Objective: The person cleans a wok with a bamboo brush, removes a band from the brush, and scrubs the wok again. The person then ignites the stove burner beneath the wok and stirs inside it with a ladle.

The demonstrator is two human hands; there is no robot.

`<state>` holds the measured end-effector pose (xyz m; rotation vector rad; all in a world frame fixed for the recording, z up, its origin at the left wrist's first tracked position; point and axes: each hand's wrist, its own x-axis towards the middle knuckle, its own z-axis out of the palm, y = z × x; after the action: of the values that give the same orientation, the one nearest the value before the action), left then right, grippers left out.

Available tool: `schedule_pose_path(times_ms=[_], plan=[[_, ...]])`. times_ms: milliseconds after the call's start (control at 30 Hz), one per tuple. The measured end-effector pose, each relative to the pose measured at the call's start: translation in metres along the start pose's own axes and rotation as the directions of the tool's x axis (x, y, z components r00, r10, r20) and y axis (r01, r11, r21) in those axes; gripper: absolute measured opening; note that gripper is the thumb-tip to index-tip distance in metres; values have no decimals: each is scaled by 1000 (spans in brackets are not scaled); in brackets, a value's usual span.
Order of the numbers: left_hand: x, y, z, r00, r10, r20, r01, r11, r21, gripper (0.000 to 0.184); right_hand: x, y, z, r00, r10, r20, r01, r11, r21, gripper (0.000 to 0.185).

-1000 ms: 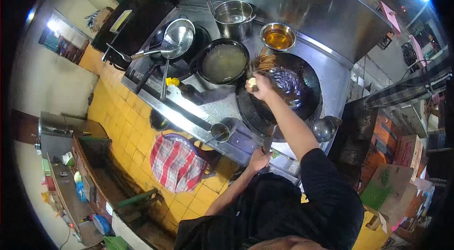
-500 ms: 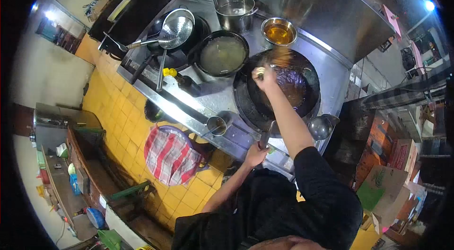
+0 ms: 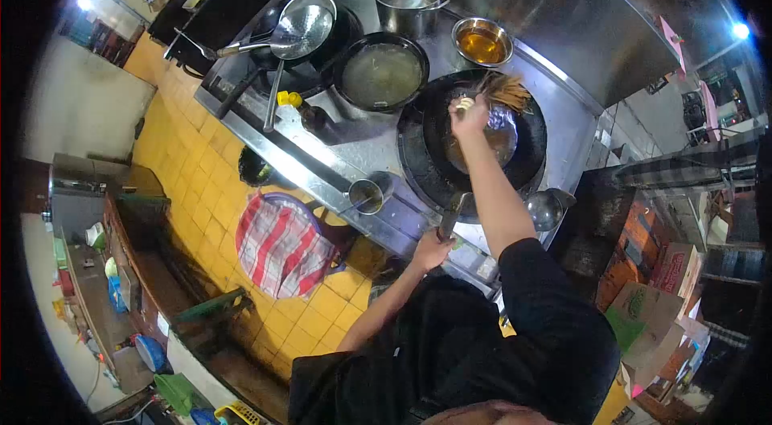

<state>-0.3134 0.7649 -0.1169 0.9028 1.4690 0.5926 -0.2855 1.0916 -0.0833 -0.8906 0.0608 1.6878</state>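
Observation:
My right hand (image 3: 469, 117) is closed around a bamboo wok brush (image 3: 507, 94). Its splayed bristles lie over the far inner side of a large black wok (image 3: 441, 131). Shiny liquid (image 3: 503, 143) pools in the wok, partly behind my forearm. At the near side, my left hand (image 3: 433, 251) grips the wok handle (image 3: 452, 216). A ladle (image 3: 548, 209) rests with its bowl to the right of my right forearm.
Beyond the wok stand a bowl of amber liquid (image 3: 482, 44) and a steel pot (image 3: 410, 3). To its left are a pan of cloudy liquid (image 3: 380, 73), a strainer (image 3: 303, 24), a dark bottle (image 3: 318, 121) and a metal cup (image 3: 365, 197). Striped cloth (image 3: 283, 252) covers a basin below.
My right hand and the brush have shifted right and slightly toward the far rim of the wok. My left hand stays on the handle. The view has tilted a little.

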Motion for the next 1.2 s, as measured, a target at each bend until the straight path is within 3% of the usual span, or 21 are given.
schedule_pose_path(times_ms=[67, 100, 167, 233, 267, 300, 367, 433, 500, 533, 567, 633, 667, 700, 767, 833, 900, 1000, 1100, 1167, 1200], plan=[[-6, 12, -3, 1000, -16, -1, 16, 1000, -26, 32, -1, 18, 12, 990, 135, 34, -138, 982, 131, 45], [-5, 12, -3, 999, -38, 4, 38, 998, -41, 33, -6, 24, 15, 937, 321, 140, -336, 937, 99, 44], [-6, 10, -2, 1000, -3, -20, 2, 999, -46, 29, -15, 17, 13, 949, 289, 129, -280, 957, -80, 43], [-9, 10, 3, 998, 24, -50, -27, 998, -60, 31, -4, -9, 7, 994, 76, 80, -82, 995, 65, 43], [-11, 11, 2, 999, 6, -52, -9, 998, -58, 31, 0, -12, 8, 1000, -18, 2, 18, 999, 34, 44], [-10, 19, -2, 998, -4, -59, 1, 998, -61, 31, 2, -3, 16, 1000, -14, 10, 13, 999, 33, 44], [-17, 27, -4, 999, -27, -35, 24, 995, -94, 29, -1, 25, 17, 988, 153, 37, -155, 984, 92, 44], [-7, 17, -2, 1000, -23, -2, 22, 994, -105, 27, -13, 36, 12, 936, 350, 21, -350, 937, -20, 39], [-5, 4, 1, 999, 7, -35, -10, 995, -97, 26, -15, 8, -1, 972, 188, 140, -174, 979, -106, 36], [-4, 1, 2, 999, 13, -44, -18, 994, -104, 26, 12, -5, -20, 983, 129, 130, -124, 991, -42, 35], [-2, 1, 1, 998, 23, -60, -30, 993, -116, 29, 23, -12, -24, 999, -33, 37, 37, 990, -135, 37], [-8, 16, -6, 999, 12, -49, -16, 995, -100, 29, 7, 15, -12, 984, -108, -139, 91, 988, -124, 37], [-10, 22, -8, 1000, 3, -29, -5, 997, -77, 30, -17, 23, 2, 983, -25, -182, 20, 999, -28, 36], [-9, 17, -7, 1000, -1, -19, 0, 997, -79, 30, -33, 31, -3, 918, 394, -49, -395, 918, -19, 37], [-4, 11, -4, 999, -35, -31, 33, 997, -73, 28, -39, 15, 0, 968, 252, -1, -249, 952, -180, 36], [-10, 14, -5, 999, -35, -24, 33, 997, -64, 28, 5, -2, -21, 988, 102, 111, -88, 988, -130, 37], [-12, 27, -11, 999, -18, -36, 16, 998, -56, 27, 11, 14, -12, 991, 108, 76, -103, 992, -69, 38], [-15, 33, -13, 999, -25, -22, 25, 1000, -9, 28, -39, 38, 11, 952, 273, -141, -289, 951, -106, 37], [-13, 24, -7, 995, -58, -84, 49, 994, -102, 28, -34, -2, -9, 986, 166, -20, -167, 973, -161, 39], [-16, 29, -12, 999, 6, -53, -10, 997, -72, 25, 6, -11, -32, 983, 158, 91, -150, 985, -88, 46], [-1, 5, -5, 999, -32, -14, 31, 994, -104, 25, -11, 2, -17, 992, 122, 15, -121, 990, -73, 45]])
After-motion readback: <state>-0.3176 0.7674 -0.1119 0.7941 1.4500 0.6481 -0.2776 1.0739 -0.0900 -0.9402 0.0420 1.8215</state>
